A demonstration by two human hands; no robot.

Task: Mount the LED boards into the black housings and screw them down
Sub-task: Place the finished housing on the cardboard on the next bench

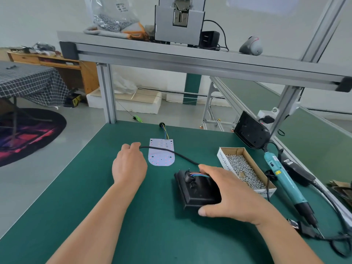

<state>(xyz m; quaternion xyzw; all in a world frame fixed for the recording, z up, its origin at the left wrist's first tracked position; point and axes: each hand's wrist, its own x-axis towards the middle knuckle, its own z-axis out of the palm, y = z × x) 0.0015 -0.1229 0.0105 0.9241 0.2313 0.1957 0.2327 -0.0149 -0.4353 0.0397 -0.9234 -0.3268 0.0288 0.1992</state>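
Observation:
A black housing (192,195) lies on the green table, right of centre, with coloured wires (198,175) at its top. My right hand (232,195) grips it across the top, thumb on the near edge. A black cable (171,152) runs from the housing leftward and up to my left hand (129,164), which pinches its end with curled fingers. Beyond the cable, a white LED board (161,152) lies flat, its own coloured wires (165,133) leading to the table's far edge.
A cardboard box of silver screws (245,168) sits right of the housing. A teal electric screwdriver (285,180) lies further right beside its cables. Another black housing (251,130) leans at the back right. An aluminium frame shelf (190,60) spans overhead.

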